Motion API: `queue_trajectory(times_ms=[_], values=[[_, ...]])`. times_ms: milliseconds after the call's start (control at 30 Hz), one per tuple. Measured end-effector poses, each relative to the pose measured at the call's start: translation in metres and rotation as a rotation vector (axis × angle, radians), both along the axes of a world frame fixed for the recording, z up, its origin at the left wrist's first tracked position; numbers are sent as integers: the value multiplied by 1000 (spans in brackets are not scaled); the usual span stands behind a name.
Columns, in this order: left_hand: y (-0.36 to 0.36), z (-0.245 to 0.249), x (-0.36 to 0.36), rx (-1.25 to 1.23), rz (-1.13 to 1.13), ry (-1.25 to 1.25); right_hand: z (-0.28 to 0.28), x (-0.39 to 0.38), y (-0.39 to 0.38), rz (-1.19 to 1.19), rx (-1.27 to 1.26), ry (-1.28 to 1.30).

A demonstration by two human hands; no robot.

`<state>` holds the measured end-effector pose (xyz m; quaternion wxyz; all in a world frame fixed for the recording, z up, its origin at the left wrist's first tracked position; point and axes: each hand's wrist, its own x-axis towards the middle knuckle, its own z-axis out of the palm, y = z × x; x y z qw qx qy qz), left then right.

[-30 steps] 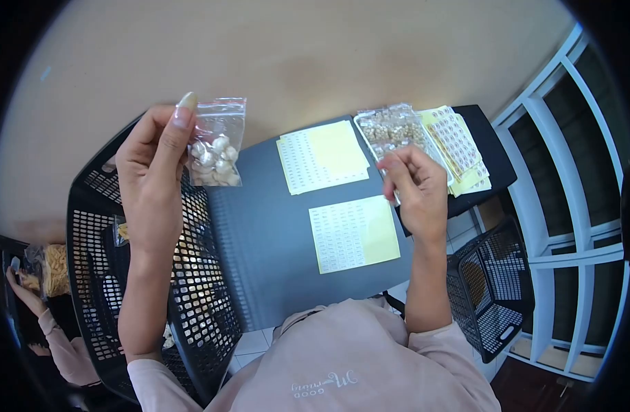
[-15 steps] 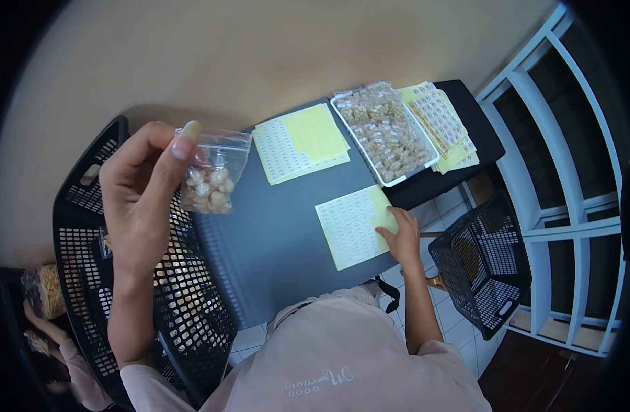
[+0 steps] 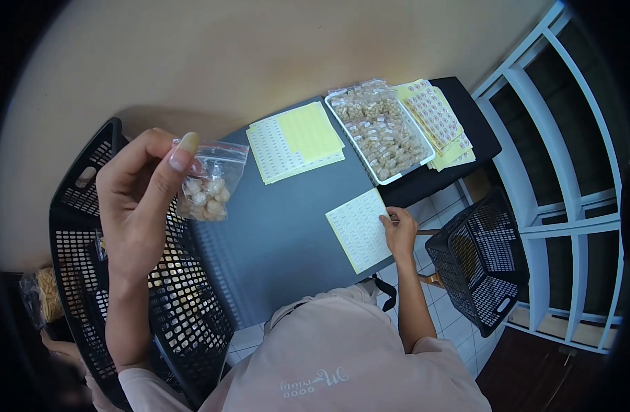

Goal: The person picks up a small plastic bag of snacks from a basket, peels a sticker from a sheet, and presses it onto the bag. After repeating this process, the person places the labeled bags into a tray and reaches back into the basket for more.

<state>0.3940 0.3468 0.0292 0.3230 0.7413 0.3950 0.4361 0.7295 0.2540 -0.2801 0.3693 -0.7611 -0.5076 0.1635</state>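
Pinched between the thumb and fingers of my left hand (image 3: 140, 199) is a small clear zip bag (image 3: 208, 196) with pale round pieces in its lower part. It hangs in the air above the left side of the grey table (image 3: 260, 240). My right hand (image 3: 401, 232) has its thumb and fingers closed at the right edge of a label sheet (image 3: 359, 230) lying near the table's front edge. Whether a label is between those fingertips is too small to tell. Another stack of label sheets (image 3: 315, 141), partly bare yellow, lies farther back.
A white tray (image 3: 380, 180) of filled bags stands at the back right, beside sheets of round stickers (image 3: 435, 113). Black perforated baskets stand at the left (image 3: 78, 240) and right (image 3: 497, 240). A white shelf frame (image 3: 528, 172) is at the far right. Part of another person's arm (image 3: 64, 349) shows lower left.
My right hand has closed its fingers at the label sheet's edge, and the sheet has shifted and turned slightly. The bag in my left hand hangs slightly lower. The other person's arm has moved down.
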Motion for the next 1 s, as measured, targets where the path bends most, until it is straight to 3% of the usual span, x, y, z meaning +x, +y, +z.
queue_trajectory(times_ms=[367,767,833,1000], values=[[0,0,5,-50,9,-18,-14,6,4,-208,-61,343],[3,0,6,-111,-30,-44,-22,2,5,-221,-24,335],[3,3,6,-206,-6,-63,-31,-2,6,-218,130,354],[9,4,1,-181,99,-2,-31,-28,5,-195,294,390]])
